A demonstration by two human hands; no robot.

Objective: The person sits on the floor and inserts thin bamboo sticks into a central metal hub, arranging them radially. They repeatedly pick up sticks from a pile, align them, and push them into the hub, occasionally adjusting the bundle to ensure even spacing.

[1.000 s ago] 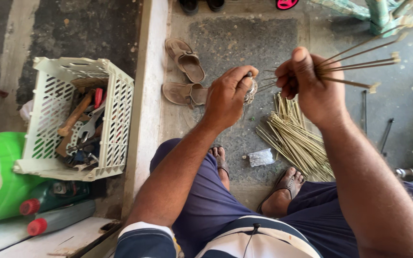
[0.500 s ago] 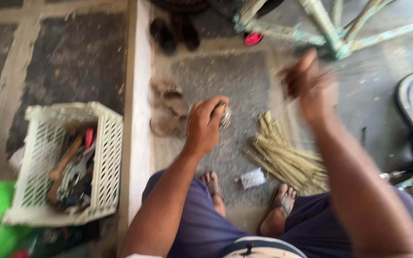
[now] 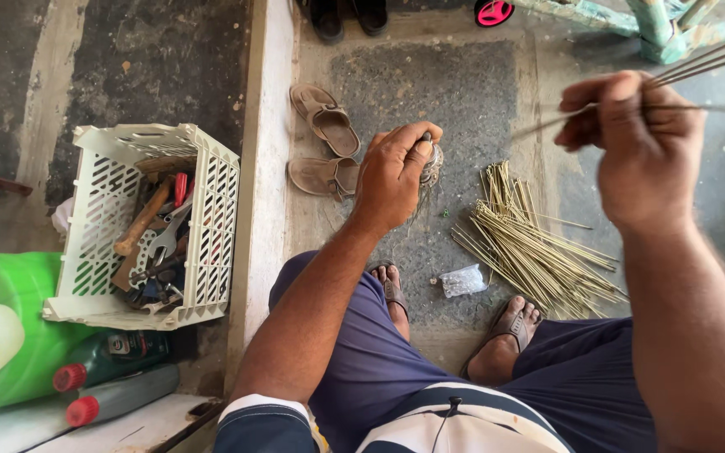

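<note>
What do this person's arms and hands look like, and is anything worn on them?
Both forearms are bare, with no gloves, watch or rings in view. The left hand and right hand are uncovered. The left sleeve is short, dark navy with a white band at its edge. The right arm's sleeve is out of view.

Concrete floor (image 3: 430, 75), raised kerb strip (image 3: 266, 168) running near to far. Right of kerb: brown sandals (image 3: 322, 143), loose stick pile (image 3: 530, 243), small clear plastic bag (image 3: 463, 280). Left of kerb: white crate (image 3: 98, 210) of tools, green jug (image 3: 18, 335) nearer.
</note>
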